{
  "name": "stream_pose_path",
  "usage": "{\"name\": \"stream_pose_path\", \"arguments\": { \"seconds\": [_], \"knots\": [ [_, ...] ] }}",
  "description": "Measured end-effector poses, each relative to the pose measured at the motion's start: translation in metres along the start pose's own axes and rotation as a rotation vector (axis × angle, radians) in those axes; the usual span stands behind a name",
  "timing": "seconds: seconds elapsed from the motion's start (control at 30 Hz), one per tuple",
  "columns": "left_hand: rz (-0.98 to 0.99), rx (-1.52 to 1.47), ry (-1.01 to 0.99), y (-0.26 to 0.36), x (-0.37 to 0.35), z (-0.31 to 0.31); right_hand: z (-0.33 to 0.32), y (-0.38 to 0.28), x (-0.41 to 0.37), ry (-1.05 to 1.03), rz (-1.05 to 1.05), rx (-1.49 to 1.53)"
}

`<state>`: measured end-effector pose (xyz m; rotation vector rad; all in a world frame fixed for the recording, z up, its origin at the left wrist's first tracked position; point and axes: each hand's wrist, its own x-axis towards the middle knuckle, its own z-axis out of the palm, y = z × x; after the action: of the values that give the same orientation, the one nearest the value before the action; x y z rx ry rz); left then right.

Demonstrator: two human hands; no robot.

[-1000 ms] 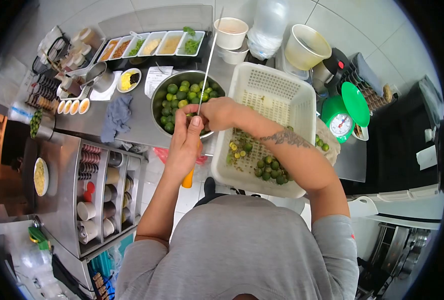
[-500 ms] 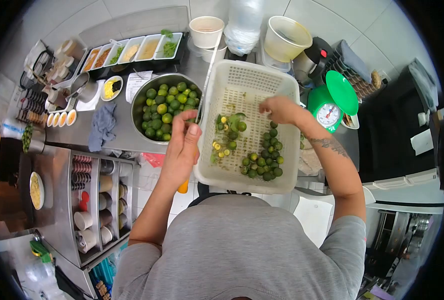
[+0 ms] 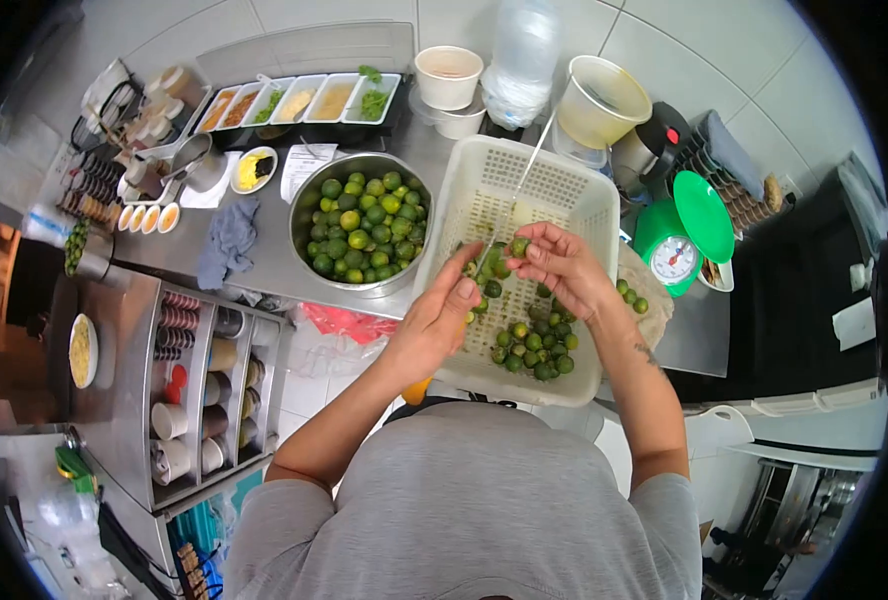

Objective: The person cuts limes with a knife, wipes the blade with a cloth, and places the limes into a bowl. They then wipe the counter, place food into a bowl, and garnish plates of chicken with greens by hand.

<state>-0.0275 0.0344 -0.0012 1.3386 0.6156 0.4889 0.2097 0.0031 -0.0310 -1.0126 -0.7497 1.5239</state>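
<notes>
My left hand [image 3: 436, 318] is closed around a long, thin-bladed knife [image 3: 520, 190]; its orange handle shows below my palm, and the blade points up and away. My right hand [image 3: 564, 268] pinches a small green lime [image 3: 519, 247] at the fingertips, close beside the blade. Both hands are over a white perforated plastic basket [image 3: 606, 300]. Inside it, several loose limes [image 3: 534, 345] are heaped at the near right, with cut pieces and more limes partly hidden under my hands. To the left, a steel bowl [image 3: 304, 262] is filled with whole limes.
A green kitchen scale [image 3: 654, 240] and a brown cloth [image 3: 644, 318] with a few limes are right of the basket. White tubs [image 3: 449, 78] and a yellowish bucket [image 3: 604, 100] stand behind. At the left are a blue-grey cloth [image 3: 229, 245] and a condiment tray [image 3: 299, 105].
My right hand has moved from the basket's far right side to the knife, and a lime now shows in its fingers. My left hand has tilted the knife rightward over the basket.
</notes>
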Motion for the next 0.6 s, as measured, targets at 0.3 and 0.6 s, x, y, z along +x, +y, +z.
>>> {"name": "stream_pose_path", "arguments": {
  "seconds": [0.3, 0.6],
  "knots": [
    [-0.084, 0.015, 0.009, -0.004, 0.003, 0.004, 0.027, 0.026, -0.002, 0.070, -0.047, 0.067],
    [0.117, 0.641, 0.100, -0.025, -0.012, -0.003, 0.036, 0.024, 0.003, 0.232, -0.152, 0.126]
  ]
}}
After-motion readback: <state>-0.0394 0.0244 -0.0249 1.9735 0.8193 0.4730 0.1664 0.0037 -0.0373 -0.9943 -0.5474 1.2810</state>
